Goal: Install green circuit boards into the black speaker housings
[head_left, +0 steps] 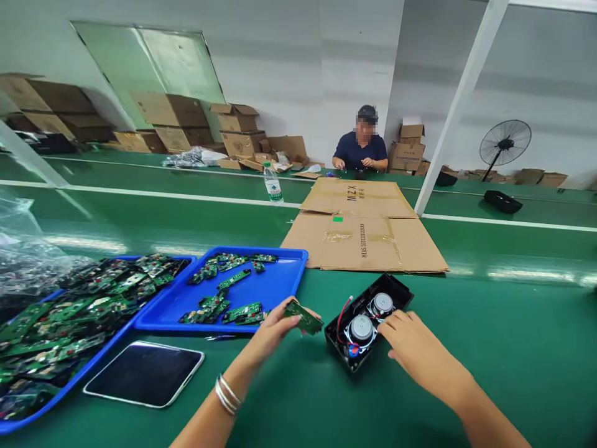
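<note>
My left hand [276, 330] is closed on a green circuit board [304, 318], pinching its left end. The board is held tilted, just left of a black speaker box [334, 346]. That box lies on the bench with its inside facing up, showing two round silver speakers [362, 328] and red, black and blue wires [346, 314]. My right hand [405, 333] is at the box's right edge, fingers bent over the rim and thumb on the outer side. Its fingertips are close to the speakers and partly hidden.
A blue tray [273, 283] holds several circuit boards; a fuller tray [100, 354] stands left of it. A tablet [147, 373] lies in front. Flattened cardboard [321, 242], a water bottle [273, 183] and plastic bags [28, 249] lie around. A co-worker [359, 149] sits opposite.
</note>
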`<state>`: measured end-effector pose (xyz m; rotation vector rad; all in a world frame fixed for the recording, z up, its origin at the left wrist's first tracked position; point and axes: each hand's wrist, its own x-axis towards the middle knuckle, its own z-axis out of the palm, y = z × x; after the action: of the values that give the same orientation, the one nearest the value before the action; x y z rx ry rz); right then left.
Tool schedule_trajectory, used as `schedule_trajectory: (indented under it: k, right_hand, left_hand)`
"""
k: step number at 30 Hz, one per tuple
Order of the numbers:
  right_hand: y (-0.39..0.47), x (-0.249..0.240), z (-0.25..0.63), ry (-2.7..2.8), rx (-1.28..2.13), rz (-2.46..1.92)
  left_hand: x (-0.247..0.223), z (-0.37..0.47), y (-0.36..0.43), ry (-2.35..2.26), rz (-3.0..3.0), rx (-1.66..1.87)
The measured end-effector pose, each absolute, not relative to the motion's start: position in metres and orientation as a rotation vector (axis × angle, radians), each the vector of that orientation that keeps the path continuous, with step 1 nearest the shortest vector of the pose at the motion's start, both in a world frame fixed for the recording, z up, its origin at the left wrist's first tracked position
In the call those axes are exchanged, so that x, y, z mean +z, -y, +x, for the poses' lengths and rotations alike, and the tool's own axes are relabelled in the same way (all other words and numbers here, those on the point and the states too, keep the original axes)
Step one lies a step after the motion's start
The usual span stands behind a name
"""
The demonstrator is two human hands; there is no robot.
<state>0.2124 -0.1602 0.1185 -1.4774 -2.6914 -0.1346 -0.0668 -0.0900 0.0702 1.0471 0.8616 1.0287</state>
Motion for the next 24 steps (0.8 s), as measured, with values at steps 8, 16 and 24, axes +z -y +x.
schedule_trajectory:
  k: [8,16,24]
  right_hand:
    - [0.134,0.089,0.195,2.874,0.031,-1.650]
    - [0.164,0.115,0.163,2.918,0.378,-1.802]
    - [0.125,0.100,0.155,1.968,1.032,-1.591]
  left_hand:
    - [0.075,-0.047,0.102,-0.868,0.746,1.405]
    - [0.072,-0.037,0.115,-0.777,0.796,1.238]
    - [0.071,-0.038,0.121,-0.800,0.773,1.258]
